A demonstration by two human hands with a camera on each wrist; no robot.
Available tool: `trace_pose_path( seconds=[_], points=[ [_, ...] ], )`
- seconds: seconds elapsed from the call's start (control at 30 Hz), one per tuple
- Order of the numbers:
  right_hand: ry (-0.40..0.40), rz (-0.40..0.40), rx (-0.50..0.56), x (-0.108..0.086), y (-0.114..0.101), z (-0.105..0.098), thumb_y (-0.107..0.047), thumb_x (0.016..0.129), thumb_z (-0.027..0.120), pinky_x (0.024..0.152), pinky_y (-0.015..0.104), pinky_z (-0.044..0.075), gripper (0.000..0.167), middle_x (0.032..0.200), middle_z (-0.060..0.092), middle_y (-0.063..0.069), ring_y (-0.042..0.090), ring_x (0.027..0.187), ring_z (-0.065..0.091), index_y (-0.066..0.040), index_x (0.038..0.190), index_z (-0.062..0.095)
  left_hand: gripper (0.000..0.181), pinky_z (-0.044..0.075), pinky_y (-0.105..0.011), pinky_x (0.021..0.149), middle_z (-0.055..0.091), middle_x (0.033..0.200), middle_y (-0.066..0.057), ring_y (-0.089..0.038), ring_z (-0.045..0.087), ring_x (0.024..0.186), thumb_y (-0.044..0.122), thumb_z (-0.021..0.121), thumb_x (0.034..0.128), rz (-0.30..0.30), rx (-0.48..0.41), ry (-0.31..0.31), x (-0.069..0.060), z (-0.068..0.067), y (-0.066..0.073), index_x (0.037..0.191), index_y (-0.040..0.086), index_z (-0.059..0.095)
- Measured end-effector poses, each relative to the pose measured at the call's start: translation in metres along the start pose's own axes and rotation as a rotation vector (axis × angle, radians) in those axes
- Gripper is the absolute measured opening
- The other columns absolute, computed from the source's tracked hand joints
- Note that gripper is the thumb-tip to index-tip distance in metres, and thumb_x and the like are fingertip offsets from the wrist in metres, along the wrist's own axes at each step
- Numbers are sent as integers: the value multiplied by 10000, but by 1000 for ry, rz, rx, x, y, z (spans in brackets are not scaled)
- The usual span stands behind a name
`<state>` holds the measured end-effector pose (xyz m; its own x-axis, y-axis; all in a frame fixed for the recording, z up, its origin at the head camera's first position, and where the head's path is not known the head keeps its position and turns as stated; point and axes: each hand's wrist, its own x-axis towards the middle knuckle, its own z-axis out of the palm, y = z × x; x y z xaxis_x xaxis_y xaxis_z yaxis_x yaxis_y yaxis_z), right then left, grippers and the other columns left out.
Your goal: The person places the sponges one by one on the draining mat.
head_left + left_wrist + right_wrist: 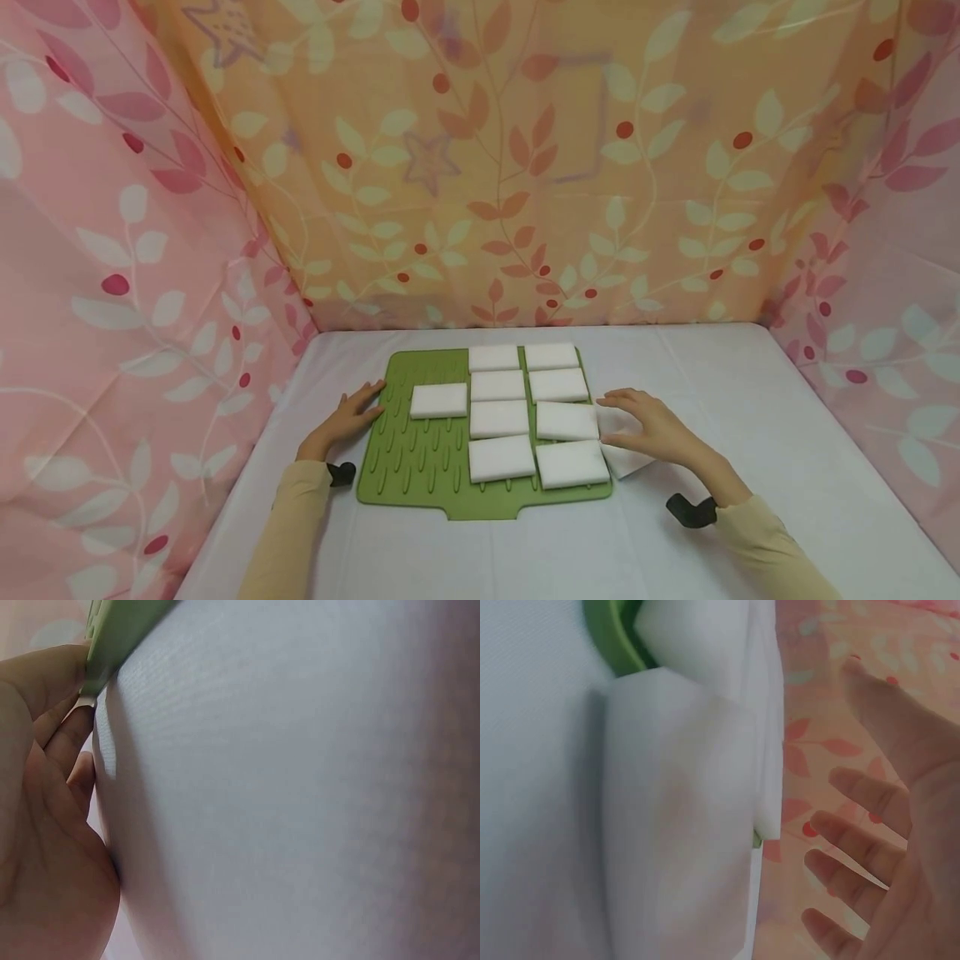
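A green ribbed mat (420,487) lies on the table with several white rectangular blocks that look like sponges on it. Two columns of them stand toward the right, and one block (438,401) lies alone further left. My left hand (347,419) rests at the mat's left edge; in the left wrist view its fingertips touch the green rim (124,637). My right hand (651,427), fingers spread and holding nothing, hovers over another white block (628,461) beside the mat's right edge. That block (679,825) fills much of the right wrist view, apart from the fingers.
A white cloth (420,558) covers the table. Orange patterned fabric (510,167) hangs behind it, and pink patterned fabric (112,350) hangs at both sides. Black wrist-worn pieces (692,511) stick out near both wrists.
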<state>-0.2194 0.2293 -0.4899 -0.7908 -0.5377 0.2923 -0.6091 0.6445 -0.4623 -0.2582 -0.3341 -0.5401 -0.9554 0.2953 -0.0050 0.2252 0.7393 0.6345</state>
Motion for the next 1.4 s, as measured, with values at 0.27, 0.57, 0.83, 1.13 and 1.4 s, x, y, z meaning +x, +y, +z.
trace_pose_path(
  seconds=[0.27, 0.57, 0.83, 1.13, 1.4],
  points=[
    [-63, 19, -19, -19, 8, -6, -473, 738, 736, 927, 574, 385, 663, 1301, 524, 110, 331, 1181, 484, -121, 1273, 567, 585, -73, -658, 1058, 255, 1491, -211, -432, 130, 1384, 245, 521, 952, 19, -4, 13, 1, -1, -2, 1446, 32, 293],
    [-106, -4, -41, -39, 22, -6, -347, 661, 826, 919, 600, 383, 743, 1344, 488, 155, 362, 1219, 449, -124, 1306, 533, 582, -89, -649, 1061, 249, 1497, -200, -418, 120, 1391, 223, 524, 951, 3, -22, 0, -1, 0, 0, 1450, 38, 288],
    [-137, 8, -78, -45, 27, -10, -44, 648, 781, 889, 596, 399, 697, 1325, 486, 185, 402, 1196, 449, -84, 1297, 531, 576, -82, -652, 1061, 254, 1495, -200, -422, 128, 1388, 221, 517, 956, 14, -5, 9, 0, 1, -1, 1449, 34, 286],
    [-116, -16, -128, -45, 27, -13, 17, 663, 760, 854, 515, 457, 648, 1254, 531, 149, 348, 1131, 511, -53, 1271, 547, 573, -80, -655, 1059, 254, 1491, -211, -427, 128, 1386, 214, 512, 956, 15, -6, 6, -1, 2, 0, 1446, 23, 286],
    [-69, -8, -146, -49, 31, -26, -28, 662, 783, 847, 505, 471, 643, 1239, 540, 120, 310, 1108, 525, -55, 1261, 553, 578, -82, -656, 1058, 251, 1494, -208, -422, 122, 1389, 217, 516, 955, 14, -12, 4, -1, 1, 0, 1448, 25, 284]
  ],
)
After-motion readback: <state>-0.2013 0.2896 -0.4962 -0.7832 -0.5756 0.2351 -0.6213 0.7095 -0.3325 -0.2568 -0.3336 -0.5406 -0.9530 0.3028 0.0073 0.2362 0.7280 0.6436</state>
